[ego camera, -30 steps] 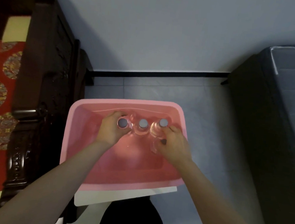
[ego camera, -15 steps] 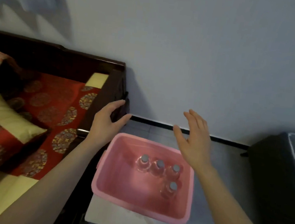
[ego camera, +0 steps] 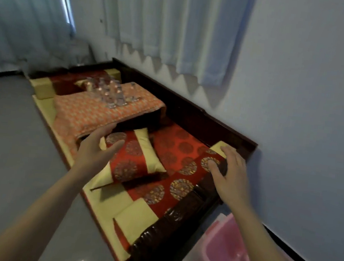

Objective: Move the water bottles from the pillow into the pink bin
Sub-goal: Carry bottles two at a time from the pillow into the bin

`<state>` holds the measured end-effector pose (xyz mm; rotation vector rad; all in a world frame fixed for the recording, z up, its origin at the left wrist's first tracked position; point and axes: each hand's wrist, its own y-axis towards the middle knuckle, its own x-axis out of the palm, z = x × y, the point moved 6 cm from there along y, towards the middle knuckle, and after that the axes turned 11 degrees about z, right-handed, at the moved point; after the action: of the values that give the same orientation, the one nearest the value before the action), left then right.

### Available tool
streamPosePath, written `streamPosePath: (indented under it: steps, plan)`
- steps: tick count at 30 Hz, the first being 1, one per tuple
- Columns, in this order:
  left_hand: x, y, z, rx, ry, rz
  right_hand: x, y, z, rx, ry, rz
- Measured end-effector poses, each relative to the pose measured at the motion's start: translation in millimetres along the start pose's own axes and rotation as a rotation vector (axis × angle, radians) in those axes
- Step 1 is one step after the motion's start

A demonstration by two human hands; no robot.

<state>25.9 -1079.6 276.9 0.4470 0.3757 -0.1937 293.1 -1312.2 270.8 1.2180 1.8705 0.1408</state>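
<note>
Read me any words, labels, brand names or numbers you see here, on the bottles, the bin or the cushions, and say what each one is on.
No text can be read anywhere in this view.
Bottles: blurred and far off, so any labels are unreadable.
Pink bin: no writing on the part that shows.
Cushions: round gold patterns only, no words.

Bottles (ego camera: 111, 94) on pillow (ego camera: 95, 119), far end of bench (ego camera: 178, 217); bin (ego camera: 224, 250) near right, beside bench.
</note>
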Motion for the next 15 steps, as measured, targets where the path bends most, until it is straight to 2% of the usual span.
streamPosePath:
  steps: [3, 9, 15]
  plan:
    - [-97.8, 7.9, -41.5, -0.040, 0.021, 0.109, 52.5, -10.6, -68.8, -0.066, 0.042, -0.051]
    - [-248.9, 23.4, -101.3, -0.048, 0.165, 0.220, 136.9, -40.7, -172.9, -0.041, 0.166, -0.090]
    - [-326.1, 43.6, -138.1, -0.109, 0.176, 0.293, 200.2, -44.8, -253.6, -0.099, 0.155, -0.119]
